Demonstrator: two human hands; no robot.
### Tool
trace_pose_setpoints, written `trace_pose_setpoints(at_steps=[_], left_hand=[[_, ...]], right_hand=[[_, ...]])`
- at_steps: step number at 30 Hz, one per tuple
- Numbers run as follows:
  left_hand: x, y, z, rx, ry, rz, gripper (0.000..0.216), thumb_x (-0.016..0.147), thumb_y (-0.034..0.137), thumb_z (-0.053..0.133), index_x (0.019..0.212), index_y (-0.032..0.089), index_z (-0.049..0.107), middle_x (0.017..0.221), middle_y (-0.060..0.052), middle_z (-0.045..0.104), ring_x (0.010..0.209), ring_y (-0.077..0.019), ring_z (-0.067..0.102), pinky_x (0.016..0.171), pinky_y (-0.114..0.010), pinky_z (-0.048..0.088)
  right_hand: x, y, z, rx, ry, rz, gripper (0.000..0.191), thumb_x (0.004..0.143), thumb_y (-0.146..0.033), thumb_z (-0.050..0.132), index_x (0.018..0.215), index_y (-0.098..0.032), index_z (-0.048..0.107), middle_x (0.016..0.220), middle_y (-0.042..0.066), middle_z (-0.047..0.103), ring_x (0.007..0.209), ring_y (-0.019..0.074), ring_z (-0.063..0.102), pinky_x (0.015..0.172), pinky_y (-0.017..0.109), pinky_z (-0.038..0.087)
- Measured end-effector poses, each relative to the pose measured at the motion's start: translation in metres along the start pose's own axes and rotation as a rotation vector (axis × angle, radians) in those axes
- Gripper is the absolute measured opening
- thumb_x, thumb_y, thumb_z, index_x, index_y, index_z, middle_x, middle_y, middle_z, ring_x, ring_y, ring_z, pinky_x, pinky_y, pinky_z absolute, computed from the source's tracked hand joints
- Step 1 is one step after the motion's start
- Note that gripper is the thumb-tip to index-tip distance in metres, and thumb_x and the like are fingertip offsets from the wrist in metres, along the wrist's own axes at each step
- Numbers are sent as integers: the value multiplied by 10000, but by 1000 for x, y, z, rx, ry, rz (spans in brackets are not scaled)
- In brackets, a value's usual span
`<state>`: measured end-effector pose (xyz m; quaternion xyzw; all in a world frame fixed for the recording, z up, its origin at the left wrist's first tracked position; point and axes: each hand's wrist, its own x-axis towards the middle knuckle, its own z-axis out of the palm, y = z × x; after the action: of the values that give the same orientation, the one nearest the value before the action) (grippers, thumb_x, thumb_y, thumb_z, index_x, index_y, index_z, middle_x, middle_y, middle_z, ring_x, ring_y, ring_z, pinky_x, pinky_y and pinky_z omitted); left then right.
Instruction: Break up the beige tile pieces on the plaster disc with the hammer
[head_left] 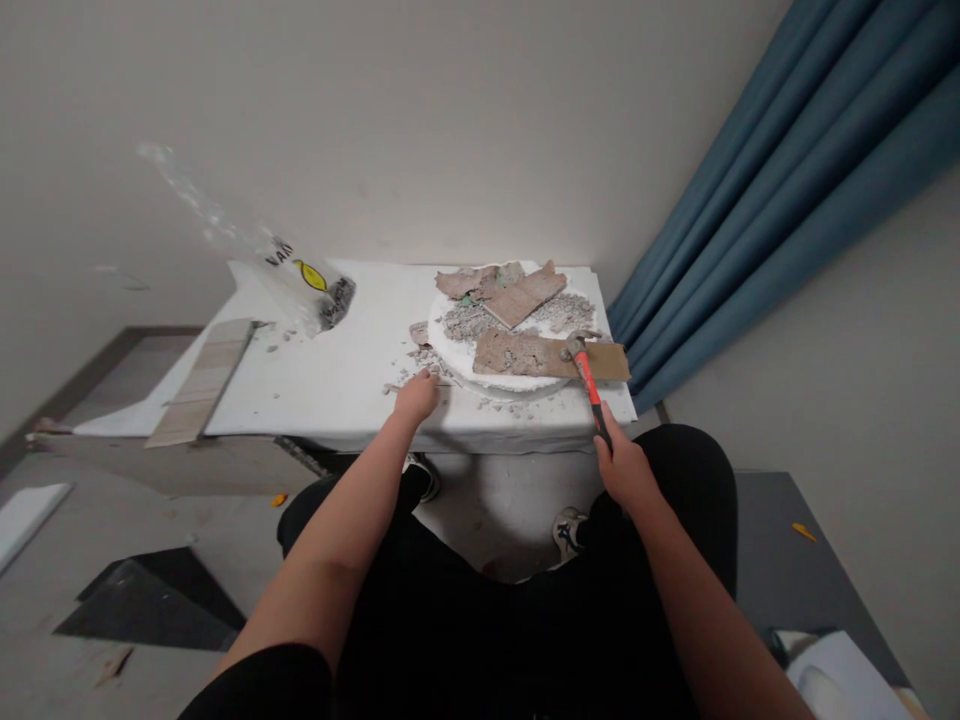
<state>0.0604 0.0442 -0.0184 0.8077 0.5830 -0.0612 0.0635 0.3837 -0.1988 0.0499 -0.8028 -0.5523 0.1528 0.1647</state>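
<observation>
**Head view: I am resting the hammer on a broken tile and bracing beside it**

My right hand (622, 465) is closing firmly around the black grip end of the hammer (586, 372). I am holding it low on the orange handle, which gives reach across the table edge. Its steel head is lying on the large tile slab (517, 352). That slab is sitting on the white round pad (457, 350) near the right end of the white table (352, 370).

My left hand (417, 395) is pressing down just beside the pad's near-left rim, fingers together and gripping nothing, seemingly to steady the pad. Grey rubble (465, 322) and smaller tile pieces (525, 293) are lying on the far half. A clear plastic bag (304, 285) is sitting well to the left.
</observation>
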Motion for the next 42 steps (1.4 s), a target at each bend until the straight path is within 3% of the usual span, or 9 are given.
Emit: trace_pose_setpoints(at_steps=[5, 8, 12, 15, 20, 24, 27, 32, 42], left_hand=[[13, 19, 13, -9, 19, 18, 371, 943, 227, 335, 1059, 143, 678, 1215, -205, 594, 1017, -305, 629, 791, -378, 484], [17, 23, 13, -101, 89, 11, 239, 894, 213, 450, 975, 156, 667, 1124, -189, 633, 1006, -304, 621, 818, -384, 474], [21, 15, -8, -315, 259, -200, 166, 814, 196, 589, 972, 157, 616, 804, -114, 645, 902, -315, 621, 804, -435, 472], [24, 12, -31, -380, 336, -274, 164, 844, 201, 563, 991, 144, 607, 752, -84, 629, 840, -303, 625, 771, -450, 471], [31, 52, -51, -602, 320, -13, 120, 828, 282, 639, 874, 188, 699, 789, -40, 703, 742, -187, 635, 721, -326, 495], [37, 107, -50, -744, 253, 434, 216, 877, 348, 594, 895, 199, 749, 866, -60, 713, 829, -195, 646, 766, -320, 510], [43, 134, -47, -686, 225, 585, 209, 896, 311, 570, 878, 198, 745, 892, -69, 695, 876, -200, 634, 829, -340, 504], [51, 147, -41, -696, 225, 599, 177, 888, 304, 594, 928, 191, 724, 874, -55, 697, 821, -184, 620, 795, -318, 486], [53, 152, -36, -775, 227, 574, 328, 899, 450, 589, 726, 185, 678, 721, -29, 650, 705, -160, 570, 699, -298, 445]], right_hand=[[0, 0, 1, 54, 11, -1, 656, 980, -252, 438, 1608, -206, 257, 1094, 119, 752, 934, 269, 719, 800, 328, 519], [1, 1, 2, 90, 3, 4, 655, 979, -242, 442, 1607, -203, 260, 1112, 121, 749, 965, 268, 716, 815, 321, 516], [1, 2, 4, 91, -8, 13, 655, 983, -243, 445, 1610, -222, 252, 1070, 114, 760, 928, 268, 723, 789, 316, 511], [1, 1, 3, 94, -22, 22, 654, 981, -238, 450, 1607, -224, 262, 1030, 107, 766, 896, 263, 725, 777, 312, 506], [1, -2, -1, 113, -24, 16, 649, 971, -217, 453, 1599, -206, 288, 1060, 109, 762, 943, 265, 717, 801, 311, 508], [0, -2, -1, 127, -16, 11, 657, 971, -217, 461, 1602, -220, 279, 1112, 103, 756, 953, 261, 720, 797, 301, 510], [0, -1, 1, 140, -13, 12, 647, 971, -218, 461, 1596, -221, 295, 1126, 99, 754, 958, 258, 721, 801, 299, 510], [-1, 1, 2, 193, -20, 14, 642, 971, -223, 459, 1594, -230, 299, 1212, 99, 726, 1024, 257, 713, 826, 295, 515], [-1, 1, 1, 204, -23, 27, 668, 962, -212, 477, 1599, -266, 283, 1174, 81, 740, 1008, 260, 719, 817, 297, 528]])
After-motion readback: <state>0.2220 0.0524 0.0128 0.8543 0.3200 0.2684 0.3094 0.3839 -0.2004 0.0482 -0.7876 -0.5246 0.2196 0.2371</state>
